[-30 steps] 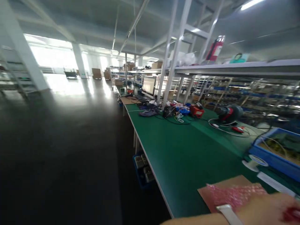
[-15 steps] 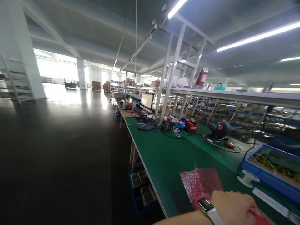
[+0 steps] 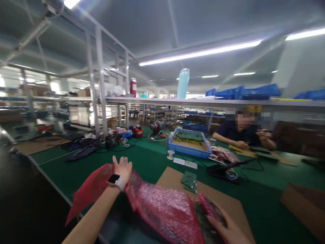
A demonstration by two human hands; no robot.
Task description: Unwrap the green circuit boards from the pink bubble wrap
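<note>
A sheet or bag of pink bubble wrap (image 3: 165, 206) stretches across the front of the green bench, lifted and creased between my hands. My left hand (image 3: 123, 171), with a watch on its wrist, is at the raised left part of the wrap; folds run out from under it, and some fingers point up. My right hand (image 3: 225, 223) curls around the wrap's right end, where a dark green thing, blurred and partly hidden, shows beside a pink edge. Small green circuit boards (image 3: 189, 181) lie just beyond on a cardboard sheet (image 3: 167, 174).
Past the cardboard stand a blue tray (image 3: 189, 149) of boards, a wire spool (image 3: 170, 155) and a black tool stand (image 3: 223, 171). Another person (image 3: 241, 132) works across the bench. A shelf (image 3: 162, 100) with bottles spans overhead. A cardboard piece (image 3: 304, 210) lies at right.
My view has turned right, bringing the tray, circuit boards and co-worker into sight. The bubble wrap is now raised and spread out, and my right hand has come into view on its right end.
</note>
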